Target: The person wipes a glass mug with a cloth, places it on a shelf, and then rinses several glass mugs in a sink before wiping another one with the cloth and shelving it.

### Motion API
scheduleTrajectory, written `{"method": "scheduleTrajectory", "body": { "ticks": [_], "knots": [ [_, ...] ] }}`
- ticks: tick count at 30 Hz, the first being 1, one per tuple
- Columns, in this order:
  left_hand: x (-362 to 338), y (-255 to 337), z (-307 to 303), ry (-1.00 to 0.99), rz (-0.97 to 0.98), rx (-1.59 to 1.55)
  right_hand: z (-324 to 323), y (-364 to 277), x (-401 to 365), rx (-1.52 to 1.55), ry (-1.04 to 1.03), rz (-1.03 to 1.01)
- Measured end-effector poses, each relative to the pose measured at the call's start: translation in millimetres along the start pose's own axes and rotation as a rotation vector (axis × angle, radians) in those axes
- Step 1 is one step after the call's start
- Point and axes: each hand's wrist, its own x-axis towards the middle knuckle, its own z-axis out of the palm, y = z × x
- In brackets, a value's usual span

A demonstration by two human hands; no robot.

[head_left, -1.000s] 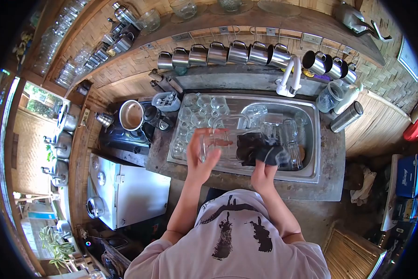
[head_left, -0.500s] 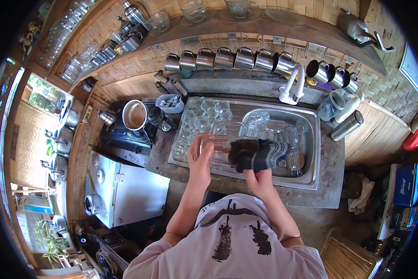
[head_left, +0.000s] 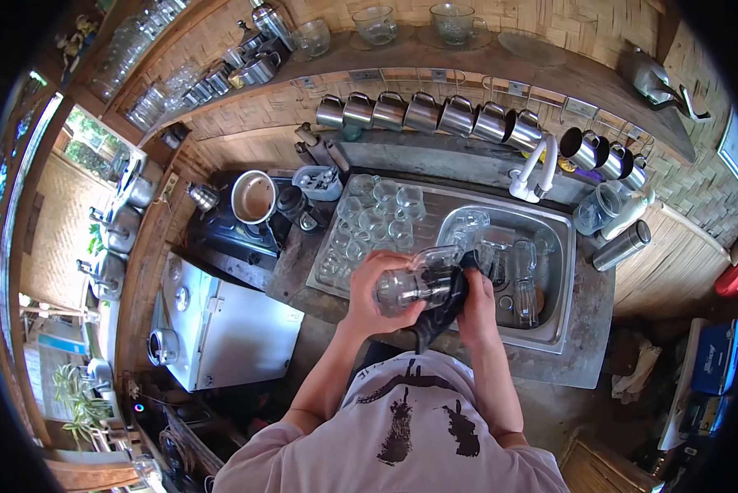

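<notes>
A clear glass mug [head_left: 397, 292] lies tilted on its side above the front edge of the sink unit. My left hand [head_left: 369, 296] is wrapped round its left end. At its other end my right hand [head_left: 477, 306] grips a dark cloth [head_left: 441, 316], which is pressed against the mug and hangs down a little. Behind my hands, several glass mugs [head_left: 373, 220] stand on the drainboard at the left. More glassware [head_left: 523, 259] lies in the sink basin [head_left: 559, 283] on the right.
Steel mugs [head_left: 455, 115] hang in a row under a wooden shelf [head_left: 500, 64]. A white faucet [head_left: 533, 172] rises behind the basin. Left are a stove [head_left: 229, 234] with a pot [head_left: 255, 197] and a white chest [head_left: 241, 333]. A steel flask [head_left: 622, 246] is at the right.
The glass has turned and come against the cloth, between my hands. The cloth was spread above my right hand and now hangs bunched beside the glass. The camera view has shifted slightly.
</notes>
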Motion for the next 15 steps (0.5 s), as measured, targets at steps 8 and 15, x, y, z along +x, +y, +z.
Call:
{"method": "scheduleTrajectory", "body": {
  "ticks": [8, 15],
  "knots": [
    [-2, 14, 10, 0.357, -0.872, -0.806, 8, -8, -32, -0.701, -0.194, -0.626],
    [-4, 8, 1, 0.303, -0.913, -0.855, -1, 18, -22, -0.682, -0.242, -0.779]
  ]
}}
